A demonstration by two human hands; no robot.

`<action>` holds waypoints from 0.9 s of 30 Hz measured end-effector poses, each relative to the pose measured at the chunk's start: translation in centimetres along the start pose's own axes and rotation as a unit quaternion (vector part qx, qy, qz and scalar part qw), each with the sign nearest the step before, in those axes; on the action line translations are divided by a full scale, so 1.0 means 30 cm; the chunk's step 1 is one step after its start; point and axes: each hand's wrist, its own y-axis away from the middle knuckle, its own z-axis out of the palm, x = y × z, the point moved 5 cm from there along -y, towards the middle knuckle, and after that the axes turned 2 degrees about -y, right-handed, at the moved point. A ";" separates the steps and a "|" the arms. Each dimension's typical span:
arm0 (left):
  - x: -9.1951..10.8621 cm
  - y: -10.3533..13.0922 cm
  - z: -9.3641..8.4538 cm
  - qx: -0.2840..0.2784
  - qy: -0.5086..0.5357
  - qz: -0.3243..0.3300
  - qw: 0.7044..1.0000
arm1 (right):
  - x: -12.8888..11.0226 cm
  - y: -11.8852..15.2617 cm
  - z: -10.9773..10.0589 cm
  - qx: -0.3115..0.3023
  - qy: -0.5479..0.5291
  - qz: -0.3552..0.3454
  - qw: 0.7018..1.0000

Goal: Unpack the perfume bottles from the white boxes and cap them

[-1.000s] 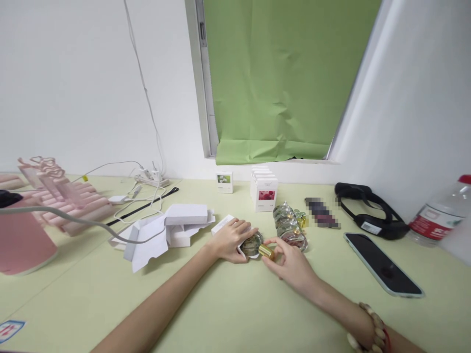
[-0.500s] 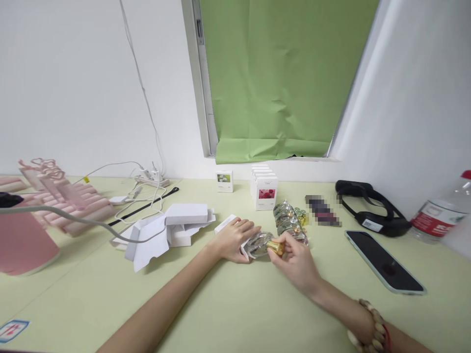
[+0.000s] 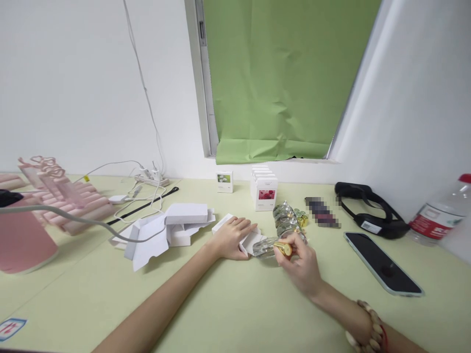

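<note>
My left hand (image 3: 232, 239) lies over a small white box (image 3: 223, 224) on the table, fingers wrapped over it. The open end with its raised flap (image 3: 252, 241) faces right. My right hand (image 3: 300, 262) pinches the gold cap (image 3: 284, 248) of a clear glass bottle (image 3: 265, 248), which is tilted on its side just right of the flap. Behind my right hand stands a row of similar glass bottles (image 3: 286, 218), with several small gold caps (image 3: 302, 216) beside them.
White boxes with red flower pictures (image 3: 265, 194) and one green-pictured box (image 3: 224, 182) stand near the wall. Unfolded white cartons (image 3: 154, 238), cables and pink items (image 3: 73, 201) lie left. A phone (image 3: 382, 262), black headset (image 3: 371, 208) and bottle (image 3: 437, 215) are right.
My right hand has drawn the glass bottle slightly right, away from the white box. The box's flap now shows between them. My left hand has stayed almost in place.
</note>
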 end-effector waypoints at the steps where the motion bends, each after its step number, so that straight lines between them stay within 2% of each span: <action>1: -0.004 0.000 0.002 0.001 -0.004 -0.011 1.000 | -0.002 0.001 -0.004 0.009 0.007 -0.009 1.000; 8: -0.005 0.000 0.012 0.035 -0.041 -0.103 0.993 | -0.005 0.005 0.009 -0.028 0.039 -0.034 0.998; 13: 0.012 -0.005 0.018 0.079 -0.073 -0.185 0.977 | -0.027 -0.004 0.002 -0.021 0.056 -0.077 0.995; 17: 0.007 -0.010 0.026 0.095 -0.083 -0.196 0.973 | -0.031 -0.006 0.000 -0.018 0.050 -0.093 0.994; 20: 0.004 -0.001 -0.004 0.130 -0.056 -0.212 0.967 | -0.022 -0.007 0.002 -0.025 0.035 -0.086 0.995; 23: 0.049 0.008 -0.056 0.176 0.026 -0.183 0.967 | -0.012 -0.011 0.003 -0.029 0.035 -0.063 0.997; 27: 0.169 -0.002 -0.087 0.205 0.117 -0.049 0.971 | -0.013 -0.019 0.004 -0.047 0.033 -0.041 0.998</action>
